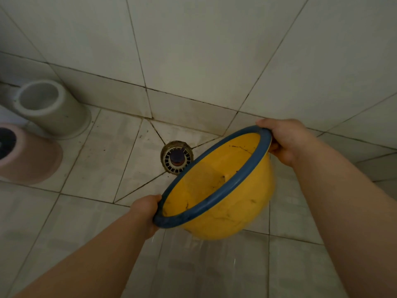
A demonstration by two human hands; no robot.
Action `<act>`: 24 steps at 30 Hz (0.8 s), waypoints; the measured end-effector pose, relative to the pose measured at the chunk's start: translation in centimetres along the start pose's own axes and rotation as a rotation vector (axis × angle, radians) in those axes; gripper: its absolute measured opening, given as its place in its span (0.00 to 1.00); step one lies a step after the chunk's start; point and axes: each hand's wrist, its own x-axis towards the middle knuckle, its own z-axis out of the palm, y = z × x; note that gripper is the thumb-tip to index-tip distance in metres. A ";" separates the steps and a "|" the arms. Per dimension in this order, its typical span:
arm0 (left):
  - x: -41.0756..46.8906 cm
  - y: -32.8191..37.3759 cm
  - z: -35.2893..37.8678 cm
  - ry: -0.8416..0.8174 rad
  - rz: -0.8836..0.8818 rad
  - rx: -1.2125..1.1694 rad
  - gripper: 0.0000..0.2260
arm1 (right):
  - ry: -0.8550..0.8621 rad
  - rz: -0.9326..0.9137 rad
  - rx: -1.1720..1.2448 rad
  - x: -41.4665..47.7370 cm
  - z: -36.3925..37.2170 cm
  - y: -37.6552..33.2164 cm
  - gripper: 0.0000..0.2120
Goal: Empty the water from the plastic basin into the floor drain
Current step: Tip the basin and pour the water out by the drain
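Observation:
A yellow plastic basin (225, 190) with a blue rim is held in the air, tipped steeply toward the left with its mouth facing the floor drain (176, 157). My left hand (145, 211) grips the lower near rim. At the upper far rim, my right hand (283, 140) has hold of it. The round drain has a white slotted cover with a dark centre and sits in the floor corner, just left of the basin's rim. The yellow inside shows dark crack-like marks; I see no pooled water in it.
White tiled walls meet a pale tiled floor with dark grout. A white cylindrical container (49, 106) and a pink one (28, 155) stand at the left. The floor tiles below the basin (206, 265) look wet and shiny.

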 end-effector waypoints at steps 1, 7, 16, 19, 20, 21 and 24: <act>0.0 0.0 0.1 0.000 -0.001 -0.005 0.21 | 0.000 -0.001 -0.003 0.1 0.0 0.0 0.09; -0.1 -0.1 0.2 0.007 0.004 0.014 0.21 | -0.011 0.000 -0.009 0.2 0.3 -0.3 0.10; -0.3 -0.1 0.3 -0.005 0.035 -0.018 0.20 | -0.019 -0.019 0.008 -0.1 0.7 -1.1 0.11; 0.0 0.0 0.1 -0.012 0.033 -0.023 0.21 | -0.018 -0.026 0.022 0.0 0.7 -1.2 0.11; 0.1 0.0 0.1 -0.013 0.039 -0.023 0.21 | -0.019 -0.030 0.020 0.0 0.7 -1.3 0.11; 0.0 -0.1 0.1 -0.014 0.042 -0.025 0.21 | -0.019 -0.033 0.018 0.0 0.7 -1.3 0.11; 0.0 -0.1 0.2 0.001 0.044 -0.029 0.20 | -0.017 -0.039 0.006 0.2 0.7 -1.4 0.11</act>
